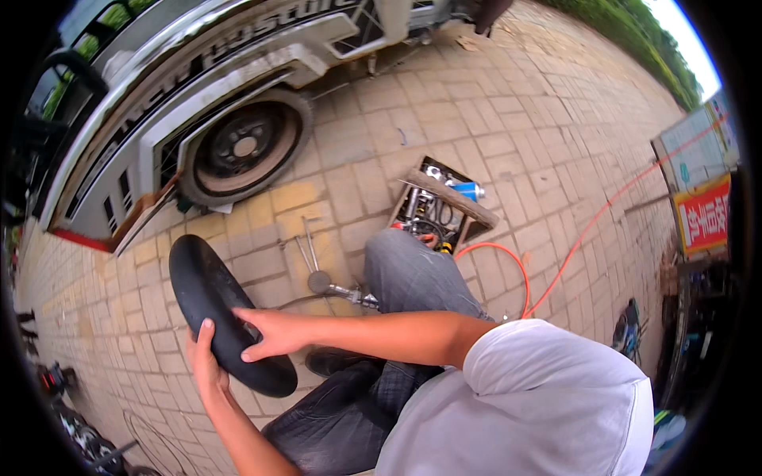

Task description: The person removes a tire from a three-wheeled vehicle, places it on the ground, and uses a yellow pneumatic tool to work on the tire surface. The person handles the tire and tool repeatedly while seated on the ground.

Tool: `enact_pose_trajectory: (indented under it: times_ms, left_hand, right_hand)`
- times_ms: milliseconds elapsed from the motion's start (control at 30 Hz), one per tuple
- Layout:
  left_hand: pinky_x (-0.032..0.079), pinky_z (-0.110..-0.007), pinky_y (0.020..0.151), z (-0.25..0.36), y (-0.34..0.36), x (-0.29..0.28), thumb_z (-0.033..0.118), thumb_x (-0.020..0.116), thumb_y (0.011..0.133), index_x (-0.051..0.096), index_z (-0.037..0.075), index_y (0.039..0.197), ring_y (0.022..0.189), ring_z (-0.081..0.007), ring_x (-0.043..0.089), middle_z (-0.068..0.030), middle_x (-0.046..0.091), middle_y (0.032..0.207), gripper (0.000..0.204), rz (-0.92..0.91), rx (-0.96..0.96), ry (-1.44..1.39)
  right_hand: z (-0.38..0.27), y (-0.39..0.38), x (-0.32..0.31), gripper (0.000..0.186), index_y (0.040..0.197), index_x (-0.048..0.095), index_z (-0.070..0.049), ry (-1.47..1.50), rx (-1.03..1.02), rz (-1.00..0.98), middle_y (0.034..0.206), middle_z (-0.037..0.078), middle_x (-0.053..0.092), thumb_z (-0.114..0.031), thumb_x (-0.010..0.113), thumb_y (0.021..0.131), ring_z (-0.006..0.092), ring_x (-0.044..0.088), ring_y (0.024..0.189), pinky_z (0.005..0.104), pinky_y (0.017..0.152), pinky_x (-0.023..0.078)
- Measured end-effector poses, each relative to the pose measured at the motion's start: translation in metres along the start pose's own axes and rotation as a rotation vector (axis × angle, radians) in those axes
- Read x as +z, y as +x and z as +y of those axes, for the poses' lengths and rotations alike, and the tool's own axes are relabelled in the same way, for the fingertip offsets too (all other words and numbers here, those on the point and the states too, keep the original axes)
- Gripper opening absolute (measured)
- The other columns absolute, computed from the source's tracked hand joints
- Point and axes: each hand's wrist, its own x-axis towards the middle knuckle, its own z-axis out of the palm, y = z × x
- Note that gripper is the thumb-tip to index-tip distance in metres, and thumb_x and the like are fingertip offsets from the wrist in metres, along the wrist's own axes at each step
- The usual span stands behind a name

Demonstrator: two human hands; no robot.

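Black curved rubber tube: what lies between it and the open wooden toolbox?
Head view: two thin metal rods and a silver tool with a round grey head, plus the knee in grey denim.

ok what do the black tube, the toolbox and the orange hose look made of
Black tube: probably rubber, smooth with a soft sheen on its rounded surface.
Toolbox: likely wood, rough and matt, judging by its worn brownish crossbar.
Orange hose: plastic or rubber, suggested by its even bend.
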Motion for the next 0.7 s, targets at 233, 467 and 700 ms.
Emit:
enact_pose_trajectory:
  times_ms: [233, 467, 700]
  left_hand:
    - [0.052, -0.035, 0.086, -0.009, 0.025, -0.026, 0.028, 0.071, 0.085, 0.045, -0.002, 0.133, 0.098, -0.0242, 0.062, -0.0160, 0.059, 0.115, 0.062, -0.006, 0.031, -0.017]
    - [0.052, -0.036, 0.086, 0.004, 0.049, -0.027, 0.027, 0.071, 0.087, 0.044, -0.002, 0.133, 0.100, -0.0247, 0.061, -0.0154, 0.059, 0.116, 0.061, -0.023, -0.045, -0.026]
    - [0.053, -0.041, 0.088, -0.002, 0.063, -0.028, 0.024, 0.075, 0.083, 0.041, -0.005, 0.136, 0.108, -0.0293, 0.060, -0.0180, 0.058, 0.122, 0.069, -0.030, -0.077, -0.093]
  right_hand:
    - [0.035, -0.146, -0.194, 0.027, 0.099, 0.067, 0.001, -0.479, 0.463, 1.054, 0.088, 0.018, 0.069, -0.022, 0.063, 0.085, 0.0264, 0.069, 0.085, 0.0389, 0.075, 0.053]
    - [0.162, -0.283, -0.207, 0.042, 0.074, 0.065, 0.004, -0.440, 1.164, 0.780, 0.062, 0.013, 0.065, -0.036, 0.066, 0.086, 0.0215, 0.061, 0.044, 0.0338, 0.043, 0.051]
    - [0.239, -0.262, -0.217, 0.049, 0.119, 0.054, 0.001, -0.664, 1.320, 0.877, 0.103, 0.025, 0.064, -0.038, 0.058, 0.089, 0.0295, 0.067, 0.090, 0.0394, 0.075, 0.054]
